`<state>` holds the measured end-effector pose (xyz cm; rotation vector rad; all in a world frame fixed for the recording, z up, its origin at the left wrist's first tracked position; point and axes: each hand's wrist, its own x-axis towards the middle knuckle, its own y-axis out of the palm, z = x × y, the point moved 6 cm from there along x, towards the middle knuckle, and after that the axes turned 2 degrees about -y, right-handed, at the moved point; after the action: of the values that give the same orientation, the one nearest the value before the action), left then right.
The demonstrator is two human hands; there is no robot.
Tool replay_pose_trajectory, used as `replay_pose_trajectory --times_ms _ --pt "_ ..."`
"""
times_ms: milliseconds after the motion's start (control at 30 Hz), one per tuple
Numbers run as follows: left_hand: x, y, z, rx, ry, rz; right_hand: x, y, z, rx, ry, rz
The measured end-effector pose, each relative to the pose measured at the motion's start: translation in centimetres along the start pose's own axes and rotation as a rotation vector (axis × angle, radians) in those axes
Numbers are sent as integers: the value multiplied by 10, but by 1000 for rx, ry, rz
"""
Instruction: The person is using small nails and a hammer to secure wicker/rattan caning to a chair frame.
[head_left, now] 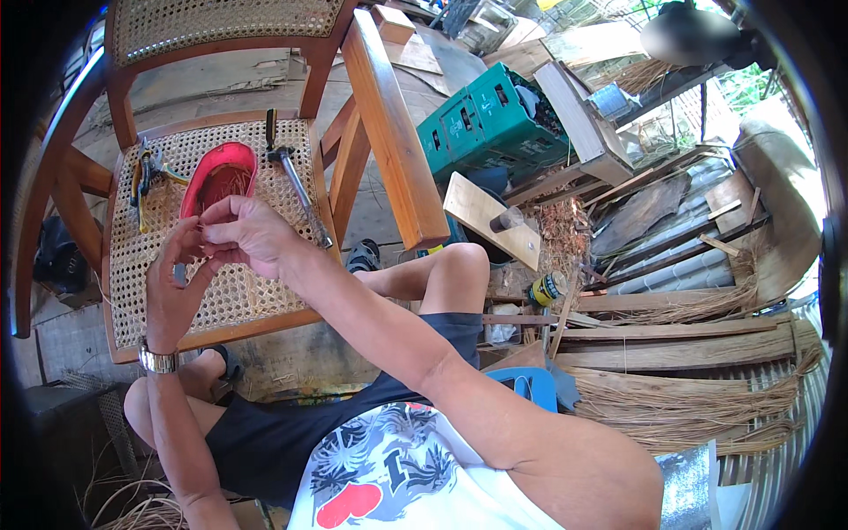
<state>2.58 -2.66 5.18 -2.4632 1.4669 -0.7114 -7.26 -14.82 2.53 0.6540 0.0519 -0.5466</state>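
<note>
My left hand (170, 287), with a metal-band watch (159, 359) on its wrist, and my right hand (252, 237) meet fingertip to fingertip above the woven cane seat (256, 305) of a wooden chair. Both hands have fingers pinched together; whatever lies between them is too small to make out. Just beyond them, a red oblong tray (250, 154) holds thin brown pieces and is partly covered by my right hand. Pliers (147, 177) with yellow and black handles rest on the seat's left side. A long metal tool (300, 190) lies on the right side, beside a dark handle (270, 128).
The chair's wooden armrest (393, 132) rises right of the seat. Beyond it stand green crates (481, 124) and a tilted wooden board (473, 212). A yellow-and-black can (548, 289), planks (671, 349) and bundles of thin strips (654, 397) lie to the right.
</note>
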Motion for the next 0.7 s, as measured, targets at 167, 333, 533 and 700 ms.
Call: replay_pose_trajectory --times_ms 167,333,533,700 --pt "0 10 1 -4 -23 43 -14 -12 -8 -20 10 -40" --pt "-4 19 -6 -18 27 81 -28 -21 -15 7 70 -74" --pt "-2 23 -23 68 127 80 -38 -24 -10 -56 110 -59" --pt "-3 24 -25 89 173 123 -59 -24 -6 -132 97 -41"
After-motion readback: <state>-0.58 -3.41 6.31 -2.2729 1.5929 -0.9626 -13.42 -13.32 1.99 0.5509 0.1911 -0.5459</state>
